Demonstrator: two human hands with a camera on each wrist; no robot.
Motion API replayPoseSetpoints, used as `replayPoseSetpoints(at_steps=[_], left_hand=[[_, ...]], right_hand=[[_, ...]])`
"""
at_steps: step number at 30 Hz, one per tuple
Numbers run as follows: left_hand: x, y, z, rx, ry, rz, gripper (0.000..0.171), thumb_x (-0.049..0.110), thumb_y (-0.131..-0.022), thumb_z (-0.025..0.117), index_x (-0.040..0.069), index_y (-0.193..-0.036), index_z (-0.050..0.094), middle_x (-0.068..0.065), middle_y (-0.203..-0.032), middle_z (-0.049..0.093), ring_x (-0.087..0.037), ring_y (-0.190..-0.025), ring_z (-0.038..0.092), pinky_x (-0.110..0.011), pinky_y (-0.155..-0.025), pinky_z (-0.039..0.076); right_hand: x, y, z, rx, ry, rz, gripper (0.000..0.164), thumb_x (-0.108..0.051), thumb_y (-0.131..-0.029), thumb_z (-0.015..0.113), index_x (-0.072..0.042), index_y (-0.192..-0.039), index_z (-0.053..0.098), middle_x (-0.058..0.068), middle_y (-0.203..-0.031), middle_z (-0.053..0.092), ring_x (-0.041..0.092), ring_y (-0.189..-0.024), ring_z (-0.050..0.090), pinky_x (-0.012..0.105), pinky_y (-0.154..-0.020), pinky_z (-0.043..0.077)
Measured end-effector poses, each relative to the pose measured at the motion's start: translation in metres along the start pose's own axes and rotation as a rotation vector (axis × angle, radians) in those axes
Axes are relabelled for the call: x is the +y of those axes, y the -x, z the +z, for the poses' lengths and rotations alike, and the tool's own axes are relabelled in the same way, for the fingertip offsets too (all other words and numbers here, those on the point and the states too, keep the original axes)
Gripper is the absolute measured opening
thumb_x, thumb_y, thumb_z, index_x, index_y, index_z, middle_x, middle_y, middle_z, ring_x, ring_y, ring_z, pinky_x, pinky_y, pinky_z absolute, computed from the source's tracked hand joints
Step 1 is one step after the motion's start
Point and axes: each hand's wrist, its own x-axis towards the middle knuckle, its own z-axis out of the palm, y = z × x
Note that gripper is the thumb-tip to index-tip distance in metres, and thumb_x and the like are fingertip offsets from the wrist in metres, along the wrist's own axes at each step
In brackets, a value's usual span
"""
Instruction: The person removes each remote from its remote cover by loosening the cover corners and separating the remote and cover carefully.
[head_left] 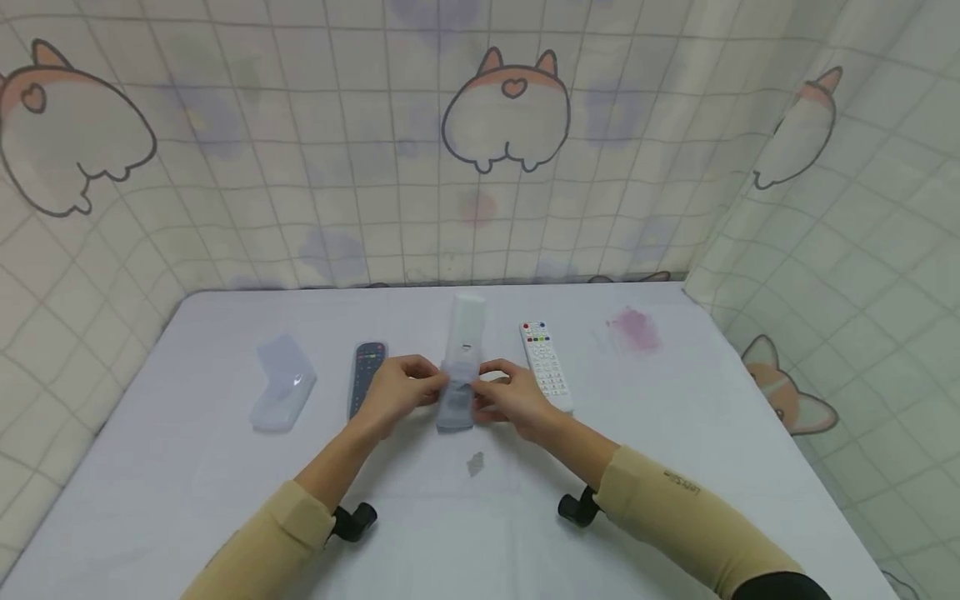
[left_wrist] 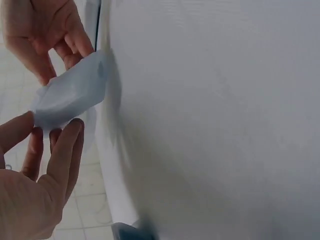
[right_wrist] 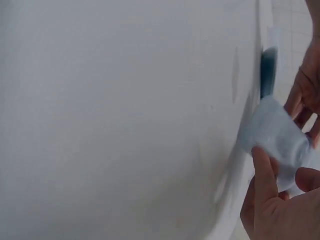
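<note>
A translucent, pale bluish remote control cover [head_left: 463,354] stretches away from me between both hands, its near part bunched or folded over. My left hand [head_left: 405,385] pinches its left edge between thumb and fingers. On the opposite edge, my right hand [head_left: 517,400] pinches it at about the same height. The left wrist view shows the near end of the cover [left_wrist: 72,92] tilted up, with the left hand [left_wrist: 37,175] below and the right hand [left_wrist: 50,35] above. In the right wrist view the cover [right_wrist: 275,132] looks soft and bent.
A dark remote control [head_left: 367,367] lies by the left hand, partly hidden. Beyond the right hand is a white remote control [head_left: 547,362]. Another translucent cover [head_left: 285,387], bent, rests farther left. The white tabletop [head_left: 187,483] has a pink stain [head_left: 636,330] and meets patterned curtains behind.
</note>
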Motion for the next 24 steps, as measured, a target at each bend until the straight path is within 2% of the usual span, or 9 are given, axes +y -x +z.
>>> replayPoseSetpoints(at_steps=[4,8,10,16,19,24], left_hand=[[0.0,0.001,0.002,0.004,-0.03,0.055,0.016,0.01,-0.093,0.077,0.002,-0.105,0.068,-0.012,-0.105,0.067,-0.023,-0.093,0.071,-0.033,-0.082,0.059],[0.001,0.003,0.004,0.067,-0.069,0.114,0.023,0.008,-0.094,0.076,0.007,-0.115,0.067,-0.011,-0.112,0.067,-0.026,-0.102,0.071,-0.039,-0.086,0.057],[0.001,0.003,0.005,0.092,-0.087,0.12,0.022,0.011,-0.095,0.074,0.008,-0.116,0.068,-0.009,-0.115,0.068,-0.025,-0.105,0.07,-0.041,-0.088,0.056],[0.004,0.0,0.007,0.112,-0.038,0.07,0.026,0.026,-0.102,0.066,0.006,-0.119,0.071,-0.011,-0.117,0.069,-0.024,-0.105,0.071,-0.04,-0.091,0.057],[0.005,-0.005,0.005,0.083,0.009,0.032,0.028,0.025,-0.102,0.067,0.002,-0.118,0.07,-0.014,-0.116,0.068,-0.025,-0.105,0.071,-0.036,-0.092,0.057],[0.013,-0.014,-0.002,0.024,0.095,-0.083,0.031,0.018,-0.099,0.071,-0.005,-0.118,0.067,-0.019,-0.118,0.068,-0.029,-0.109,0.069,-0.036,-0.093,0.057]], right_hand=[[-0.003,0.002,-0.002,0.005,0.022,-0.061,0.03,-0.006,-0.098,0.068,-0.006,-0.126,0.059,0.017,-0.106,0.068,0.028,-0.092,0.07,0.042,-0.081,0.061],[-0.007,0.004,-0.002,-0.01,0.062,-0.131,0.027,-0.007,-0.098,0.065,-0.005,-0.124,0.057,0.02,-0.113,0.062,0.034,-0.102,0.069,0.045,-0.087,0.06],[-0.009,0.004,-0.001,-0.011,0.068,-0.133,0.026,-0.01,-0.1,0.061,-0.005,-0.125,0.057,0.02,-0.116,0.061,0.035,-0.107,0.068,0.044,-0.089,0.059],[-0.013,0.002,0.0,0.008,0.027,-0.105,0.028,-0.021,-0.107,0.055,-0.003,-0.128,0.058,0.021,-0.121,0.062,0.035,-0.11,0.066,0.039,-0.089,0.059],[-0.016,-0.001,-0.003,0.008,0.041,-0.077,0.027,-0.02,-0.107,0.055,-0.001,-0.127,0.057,0.023,-0.12,0.062,0.032,-0.107,0.068,0.037,-0.086,0.06],[-0.026,-0.008,-0.008,-0.015,0.102,-0.028,0.028,-0.016,-0.106,0.057,0.005,-0.124,0.057,0.024,-0.116,0.066,0.029,-0.101,0.07,0.038,-0.086,0.06]])
